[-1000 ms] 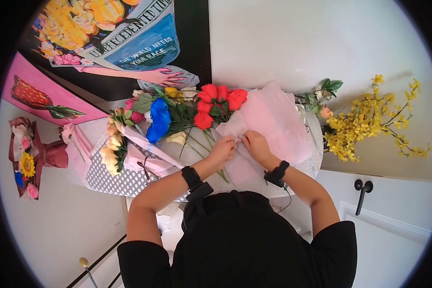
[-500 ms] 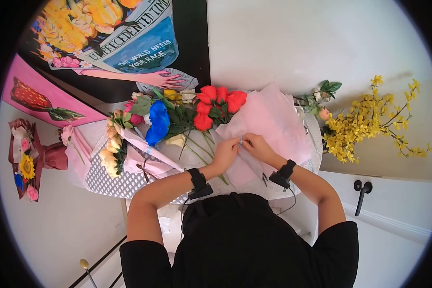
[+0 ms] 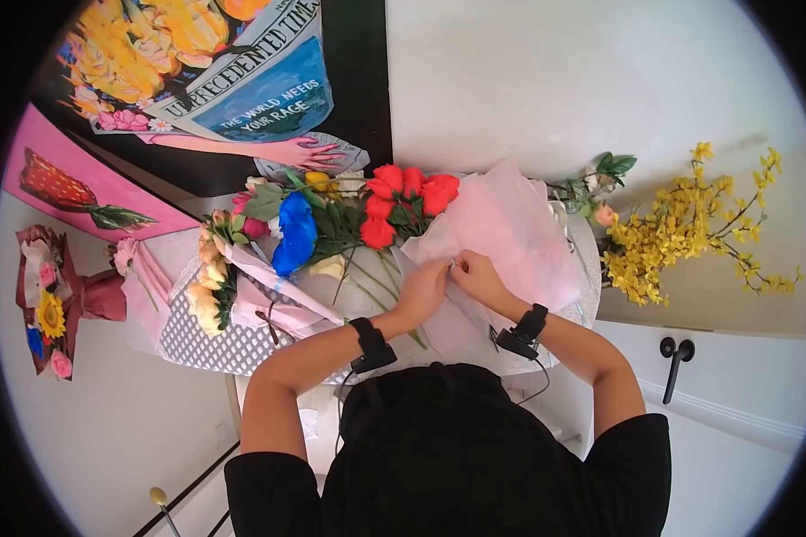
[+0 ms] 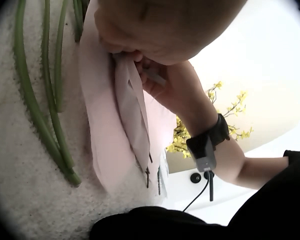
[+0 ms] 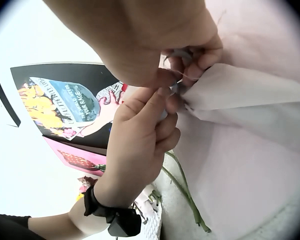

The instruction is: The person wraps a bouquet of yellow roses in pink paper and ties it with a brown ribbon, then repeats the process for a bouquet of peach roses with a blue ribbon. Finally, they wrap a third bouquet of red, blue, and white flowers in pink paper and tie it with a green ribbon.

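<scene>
Both hands meet fingertip to fingertip at the gathered middle of a pale pink sheet of wrapping paper (image 3: 510,233). A thin grey-blue ribbon (image 5: 180,54) runs through the curled fingers of my right hand (image 3: 480,279), which pinches it close to the gather. My left hand (image 3: 423,291) pinches the ribbon from the other side, thumb against forefinger. Folds of paper (image 4: 132,105) fan out below the pinch in the left wrist view. Green stems (image 4: 45,100) lie on the table beside the paper, and red flowers (image 3: 381,233) lie just beyond my left hand.
Left of the hands lie a blue flower (image 3: 295,234), a white petal (image 3: 329,266) and a pink-wrapped bouquet (image 3: 282,309) of peach flowers. Yellow blossom branches (image 3: 663,233) stand at the right. Paintings (image 3: 269,89) lean behind the table (image 3: 582,268).
The hands have drawn together at the gather, after being slightly apart a second ago. My left hand has turned a little, its back now more upward. The flowers have stayed put.
</scene>
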`<state>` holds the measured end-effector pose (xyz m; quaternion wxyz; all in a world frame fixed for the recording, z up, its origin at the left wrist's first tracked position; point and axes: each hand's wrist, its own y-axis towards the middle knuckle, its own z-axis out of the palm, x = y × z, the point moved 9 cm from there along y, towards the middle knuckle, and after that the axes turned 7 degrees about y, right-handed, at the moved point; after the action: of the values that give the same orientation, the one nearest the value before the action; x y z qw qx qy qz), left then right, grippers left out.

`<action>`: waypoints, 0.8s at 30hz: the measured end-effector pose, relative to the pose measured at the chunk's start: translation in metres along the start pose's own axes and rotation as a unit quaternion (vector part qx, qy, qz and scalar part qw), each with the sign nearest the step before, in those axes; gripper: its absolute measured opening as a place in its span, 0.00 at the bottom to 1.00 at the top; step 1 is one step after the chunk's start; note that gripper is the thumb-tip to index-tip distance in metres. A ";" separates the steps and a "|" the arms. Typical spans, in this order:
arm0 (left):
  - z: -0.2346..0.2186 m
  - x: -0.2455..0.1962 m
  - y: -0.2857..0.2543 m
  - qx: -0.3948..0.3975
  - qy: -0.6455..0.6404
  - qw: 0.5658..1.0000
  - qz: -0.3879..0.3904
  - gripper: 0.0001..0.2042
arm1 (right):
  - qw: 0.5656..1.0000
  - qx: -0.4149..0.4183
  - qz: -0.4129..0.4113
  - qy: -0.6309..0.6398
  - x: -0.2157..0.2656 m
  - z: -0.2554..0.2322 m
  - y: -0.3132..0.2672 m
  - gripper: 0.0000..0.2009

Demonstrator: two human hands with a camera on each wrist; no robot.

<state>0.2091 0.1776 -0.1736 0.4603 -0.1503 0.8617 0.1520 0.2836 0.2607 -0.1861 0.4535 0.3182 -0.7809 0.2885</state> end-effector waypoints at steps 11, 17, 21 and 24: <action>0.005 0.017 0.004 0.050 -0.065 0.994 -0.069 0.05 | 0.997 0.039 -0.003 0.063 -0.004 0.008 -0.005 0.07; -0.012 0.006 0.003 0.062 0.002 0.997 -0.052 0.04 | 0.995 0.072 -0.070 -0.018 0.013 -0.001 -0.010 0.05; -0.013 0.013 -0.005 0.129 0.184 0.974 -0.031 0.05 | 0.985 0.034 -0.101 -0.134 0.009 -0.015 -0.017 0.04; 0.000 0.023 -0.011 0.146 0.241 0.959 -0.002 0.05 | 0.982 0.046 -0.122 -0.134 0.009 -0.010 -0.019 0.03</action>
<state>0.2013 0.1652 -0.1944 0.2561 -0.1150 0.9596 -0.0173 0.3004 0.2539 -0.1709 0.3613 0.4672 -0.7759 0.2217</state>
